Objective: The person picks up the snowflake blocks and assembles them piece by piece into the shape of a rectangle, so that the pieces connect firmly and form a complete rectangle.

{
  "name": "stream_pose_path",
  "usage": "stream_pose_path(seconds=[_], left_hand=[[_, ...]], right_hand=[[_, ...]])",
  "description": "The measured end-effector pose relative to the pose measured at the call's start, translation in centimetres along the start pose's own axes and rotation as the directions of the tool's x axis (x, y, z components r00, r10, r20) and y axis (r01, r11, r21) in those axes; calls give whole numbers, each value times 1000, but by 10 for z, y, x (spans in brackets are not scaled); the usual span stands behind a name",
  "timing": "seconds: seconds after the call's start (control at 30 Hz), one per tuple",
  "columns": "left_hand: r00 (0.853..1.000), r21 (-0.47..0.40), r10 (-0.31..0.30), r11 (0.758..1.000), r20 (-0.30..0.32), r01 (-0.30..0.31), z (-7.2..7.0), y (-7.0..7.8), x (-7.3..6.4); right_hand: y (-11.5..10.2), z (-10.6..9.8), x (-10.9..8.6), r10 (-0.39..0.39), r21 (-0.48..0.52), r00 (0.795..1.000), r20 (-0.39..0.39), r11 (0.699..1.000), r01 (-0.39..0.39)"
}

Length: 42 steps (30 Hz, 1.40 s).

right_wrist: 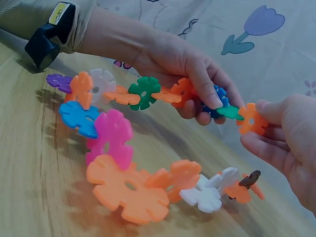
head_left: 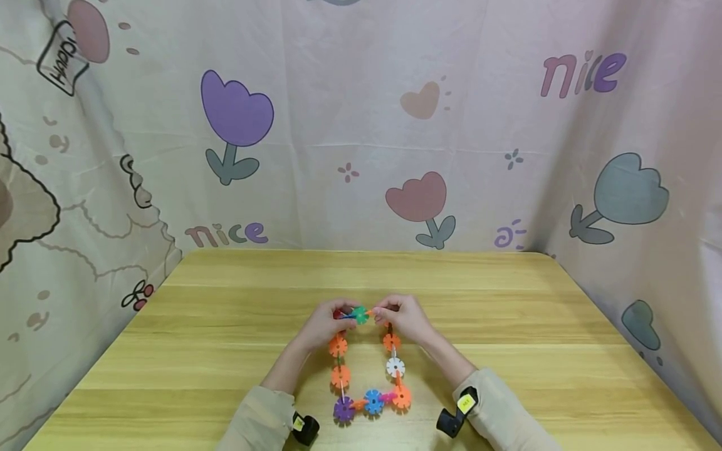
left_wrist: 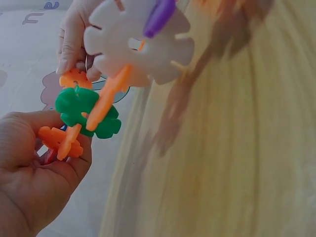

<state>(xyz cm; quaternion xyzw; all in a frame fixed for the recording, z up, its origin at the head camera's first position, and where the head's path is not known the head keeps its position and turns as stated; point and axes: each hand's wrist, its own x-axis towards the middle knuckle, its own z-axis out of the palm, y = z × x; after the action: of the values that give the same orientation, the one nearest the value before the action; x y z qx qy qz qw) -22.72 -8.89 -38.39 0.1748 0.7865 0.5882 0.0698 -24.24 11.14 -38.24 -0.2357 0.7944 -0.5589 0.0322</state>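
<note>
A chain of notched plastic flower-shaped discs hangs from my hands in a loop over the table. My left hand [head_left: 324,322] pinches a dark blue disc [right_wrist: 216,102] near one end, beside a green disc [right_wrist: 229,112]. My right hand [head_left: 408,319] pinches an orange disc [right_wrist: 251,121] that meets the green one's edge. Back along the chain run orange, green and white discs to a purple disc [head_left: 344,409], then a light blue disc [head_left: 373,401] and a pink disc [right_wrist: 111,138]. Below my right hand, a white disc [head_left: 395,368] and a brown disc [right_wrist: 250,178] are on the other side.
The wooden table [head_left: 225,300] reaches back to a printed cloth [head_left: 338,113] with flowers and lettering, which also covers both sides. Black wrist cameras sit on both cuffs, the left camera [head_left: 306,430] and the right camera [head_left: 450,423] close to the chain's near corners.
</note>
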Motion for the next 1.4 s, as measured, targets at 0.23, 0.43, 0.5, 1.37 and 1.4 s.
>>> stream_pose_path(seconds=[0.23,0.43,0.5,1.37,1.4], left_hand=[[1000,20,-17,1000,9,17,0,-26,12],[999,4,-31,999,-9,31,1,-32,15],[1000,0,-29,1000,-10,29,1,-31,15],[999,119,3,993,33,-7,-1,-29,15],[999,124,7,992,43,-13,-1,-29,15]], right_hand=[[5,-1,0,-13,-7,1000,17,1000,14],[32,-7,8,34,-37,999,20,999,-34],[37,-11,9,49,-80,999,-8,996,-50],[56,-25,7,233,-120,970,72,967,-223],[55,-25,6,231,-108,970,71,969,-222]])
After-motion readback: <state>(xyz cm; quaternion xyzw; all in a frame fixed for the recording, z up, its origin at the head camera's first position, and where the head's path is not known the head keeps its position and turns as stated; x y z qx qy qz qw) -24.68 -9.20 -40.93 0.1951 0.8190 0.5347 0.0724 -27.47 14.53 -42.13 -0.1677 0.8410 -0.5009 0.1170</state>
